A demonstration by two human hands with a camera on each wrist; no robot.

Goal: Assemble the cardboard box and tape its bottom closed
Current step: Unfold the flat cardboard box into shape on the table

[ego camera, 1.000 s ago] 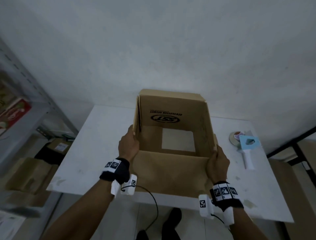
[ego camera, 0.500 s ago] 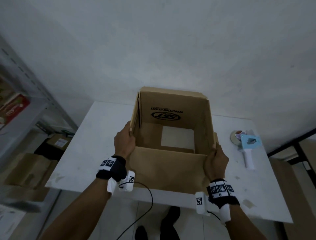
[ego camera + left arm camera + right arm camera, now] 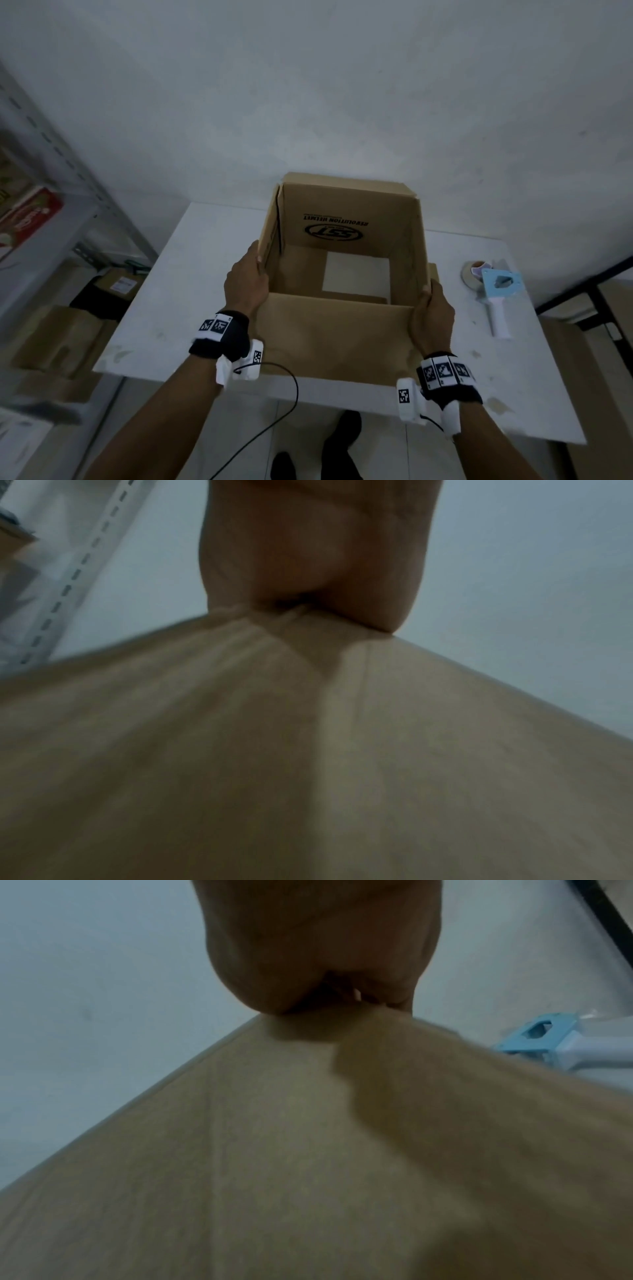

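A brown cardboard box (image 3: 349,219) stands opened into a square tube on the white table (image 3: 191,274), with a black logo printed upside down on its far inner wall. Through it a patch of bare table shows between the lower flaps. My left hand (image 3: 245,277) grips the near left corner edge, and my right hand (image 3: 432,311) grips the near right corner. Each wrist view shows a palm (image 3: 308,561) (image 3: 315,947) clamped over the top edge of a cardboard wall (image 3: 308,750) (image 3: 274,1150). A light blue tape dispenser (image 3: 498,294) with a white handle lies to the right of the box.
A metal shelf rack (image 3: 68,192) with boxes and packets stands at the left. Flat cardboard (image 3: 61,335) is stacked on the floor under it. A black cable (image 3: 287,404) hangs from my left wrist over the table's near edge. A dark-framed piece of furniture (image 3: 603,308) stands at the right.
The box has been squared up and raised slightly, and both hands have slid a little up along its near corners. The tape dispenser has not moved.
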